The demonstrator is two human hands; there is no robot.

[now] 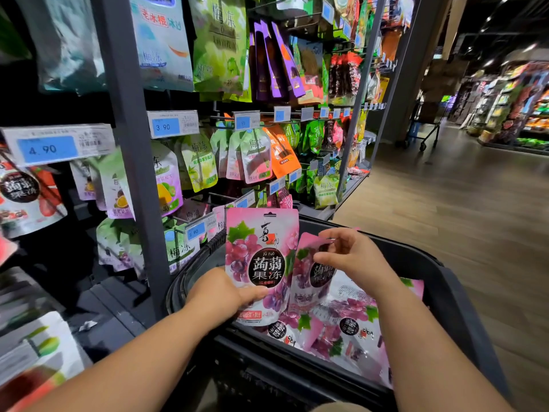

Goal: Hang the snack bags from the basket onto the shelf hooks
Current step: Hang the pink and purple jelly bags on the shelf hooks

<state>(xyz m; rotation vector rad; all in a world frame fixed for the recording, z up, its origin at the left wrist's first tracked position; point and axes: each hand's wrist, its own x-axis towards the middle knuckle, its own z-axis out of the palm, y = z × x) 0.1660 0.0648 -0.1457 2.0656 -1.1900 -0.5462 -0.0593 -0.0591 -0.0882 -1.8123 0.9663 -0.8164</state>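
Note:
My left hand (219, 292) grips the lower part of a pink grape jelly bag (261, 251) and holds it upright over the black basket (445, 281). Just to its right, my right hand (347, 257) pinches the top edge of a second pink grape bag (309, 281), which is tilted and lifted off the pile. Several more pink grape bags (347, 328) lie loose in the basket. The shelf hooks (219, 197) with blue price tags stick out of the rack just above and left of the raised bag.
The rack (127, 144) on the left is full of hanging snack bags in green, purple and orange. A grey upright post stands close to the basket's left rim. A wooden aisle floor (445, 203) runs to the right, with a trolley (424, 129) far back.

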